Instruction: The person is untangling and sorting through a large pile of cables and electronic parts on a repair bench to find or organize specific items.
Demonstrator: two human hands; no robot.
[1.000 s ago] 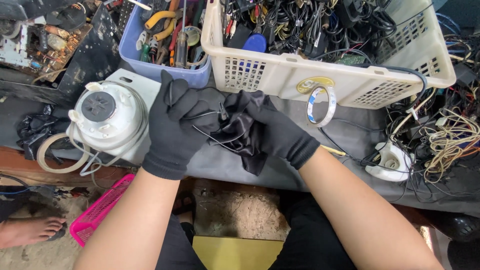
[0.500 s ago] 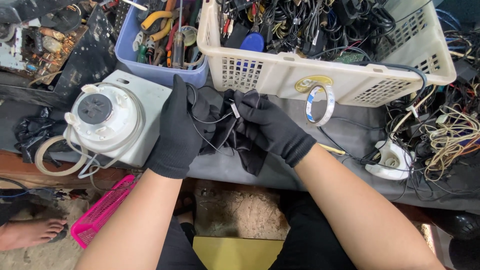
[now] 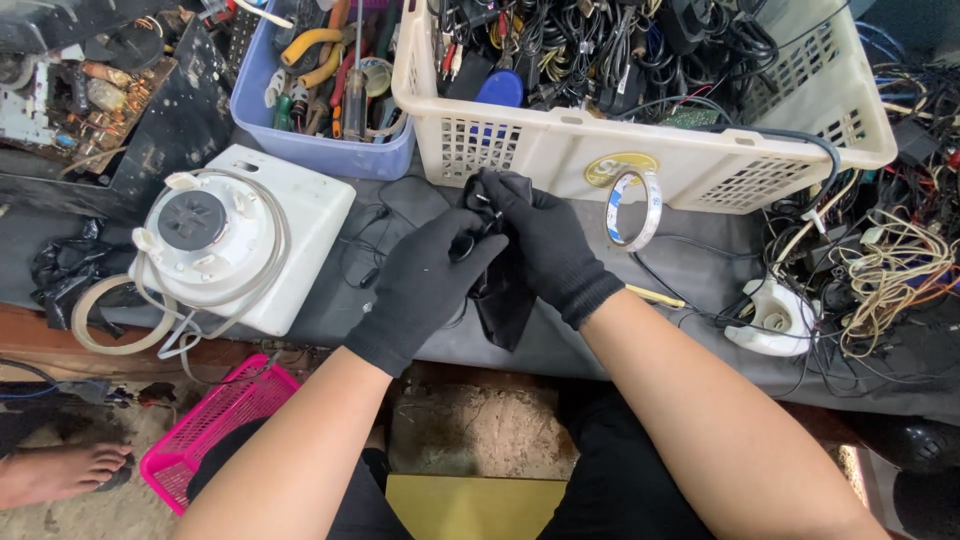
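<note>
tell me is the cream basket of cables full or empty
Full. The cream basket is heaped to its rim with tangled black cables, and one cable hangs over its right front edge.

Soft, even daylight fills the workbench point(image 3: 600, 350), casting only faint shadows beneath the white basket point(image 3: 640, 150); focus is sharp throughout, with slight wide-angle bending at the edges and black gloves swallowing detail

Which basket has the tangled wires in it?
The big cream basket beyond the hands holds tangled black cables. The blue tub holds tools; the pink basket sits on the floor.
</note>
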